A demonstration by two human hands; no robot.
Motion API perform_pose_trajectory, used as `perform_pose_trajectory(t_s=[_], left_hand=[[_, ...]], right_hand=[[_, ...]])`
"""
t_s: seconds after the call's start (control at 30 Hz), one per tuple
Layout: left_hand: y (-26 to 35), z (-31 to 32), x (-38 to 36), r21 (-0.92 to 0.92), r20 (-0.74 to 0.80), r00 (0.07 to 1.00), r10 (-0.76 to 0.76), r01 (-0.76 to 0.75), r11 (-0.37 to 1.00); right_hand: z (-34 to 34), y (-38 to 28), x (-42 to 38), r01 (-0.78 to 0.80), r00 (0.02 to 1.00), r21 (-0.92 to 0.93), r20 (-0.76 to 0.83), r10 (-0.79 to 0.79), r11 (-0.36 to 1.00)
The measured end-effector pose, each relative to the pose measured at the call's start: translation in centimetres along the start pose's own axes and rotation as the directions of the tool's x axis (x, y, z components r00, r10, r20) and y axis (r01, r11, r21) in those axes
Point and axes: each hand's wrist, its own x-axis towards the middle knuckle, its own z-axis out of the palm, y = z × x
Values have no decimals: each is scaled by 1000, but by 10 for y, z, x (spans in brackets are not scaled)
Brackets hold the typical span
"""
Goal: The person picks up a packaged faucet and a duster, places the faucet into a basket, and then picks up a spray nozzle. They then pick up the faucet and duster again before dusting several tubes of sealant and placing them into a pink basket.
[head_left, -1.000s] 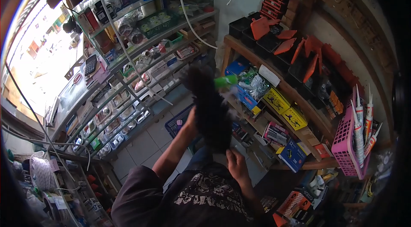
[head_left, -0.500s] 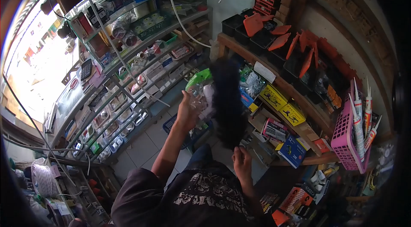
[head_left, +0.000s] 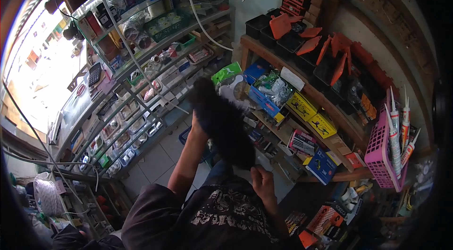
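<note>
One fist, the right hand, clasps the lower end of the black duster, which points toward eleven o'clock, hiding whether the left hand grips anything; careless sweeping could dislodge the green packet at twelve o'clock.

I'm looking in remotely on what appears to be a small hardware shop: white sealant cartridges in a pink perforated plastic basket, black plastic bins with orange lids, coiled white rope, small packaged goods, a black calculator.
</note>
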Motion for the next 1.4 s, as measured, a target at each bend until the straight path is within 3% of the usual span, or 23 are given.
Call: perform_pose_trajectory(t_s=[0.03, 0.07, 0.1, 0.13, 0.2, 0.27, 0.3, 0.37, 0.43, 0.5, 0.63, 0.73, 0.77, 0.8, 0.9, 1.0, 1.1, 1.13, 1.2, 1.3, 1.33, 1.37, 1.4], left_hand=[[8, 1, 2, 553, 119, 993, 3, -69, 830], [21, 18, 3, 896, 237, 971, 6, -221, 384], [19, 26, 4, 483, 118, 993, 1, -59, 874], [18, 36, 4, -154, 28, 997, -74, 78, 985], [21, 48, 3, -120, -39, 997, -64, 59, 991], [25, 47, 2, -108, -193, 978, -84, 64, 992], [26, 40, 1, -109, -193, 978, -83, 63, 992], [31, 23, 0, -205, 88, 983, -161, 177, 963], [28, 21, -3, -241, 225, 957, -182, 235, 942], [26, 73, -12, 109, -211, 977, -41, 65, 992], [19, 32, -15, 296, -215, 972, -95, 157, 942], [22, 48, -13, 166, -131, 980, -148, 169, 971], [22, 50, -12, 294, -228, 968, -101, 167, 941], [23, 57, -16, 280, -215, 966, -144, 202, 939], [21, 55, -15, 353, -300, 951, -76, 185, 917], [23, 43, -16, 312, -142, 973, -184, 220, 924], [22, 62, -21, 307, -385, 913, -134, 263, 914], [19, 54, -20, 306, -386, 913, -133, 263, 915], [14, 32, -17, 313, -223, 970, -100, 168, 935], [17, 37, -21, 322, -274, 952, -139, 227, 919], [19, 43, -23, 334, -334, 932, -140, 256, 907], [21, 45, -25, 303, -205, 964, -170, 227, 926], [21, 44, -26, 304, -202, 964, -175, 231, 924]], right_hand=[[0, 4, 0, -25, 999, 41, -45, 27, 999], [0, 8, 0, -50, 995, 83, -87, 57, 995], [0, 12, 1, -50, 995, 82, -83, 57, 995], [1, 17, 2, -100, 987, 175, -108, 120, 980], [1, 16, 3, -143, 975, 265, -126, 181, 954], [0, 8, 0, 16, 999, 6, -44, -16, 1000], [-2, 5, -1, 17, 999, 6, -43, -17, 1000], [-4, 1, -2, -15, 1000, 71, -24, 17, 997], [-2, 8, 2, -73, 993, 175, -75, 87, 982], [-4, 14, 4, -180, 974, 298, -82, 212, 938], [-1, -2, 4, -60, 998, 167, 2, 60, 984], [6, 1, 4, -96, 995, 220, 10, 97, 971], [8, 3, 6, -170, 982, 326, -17, 186, 930], [9, 4, 7, -237, 960, 430, -34, 277, 871], [12, 2, 11, -198, 977, 344, -7, 214, 918], [9, 5, 14, -135, 991, 241, 28, 132, 961], [8, 16, 22, -167, 981, 380, -27, 191, 910], [8, 16, 23, -167, 981, 379, -26, 191, 910], [7, 7, 27, -95, 988, 214, -97, 118, 972], [-1, 8, 32, 19, 993, 25, -116, -16, 1000], [-4, 11, 36, 17, 993, 25, -120, -14, 1000], [-7, 18, 43, -68, 982, 108, -171, 86, 992], [-9, 24, 49, -148, 959, 193, -212, 188, 970]])
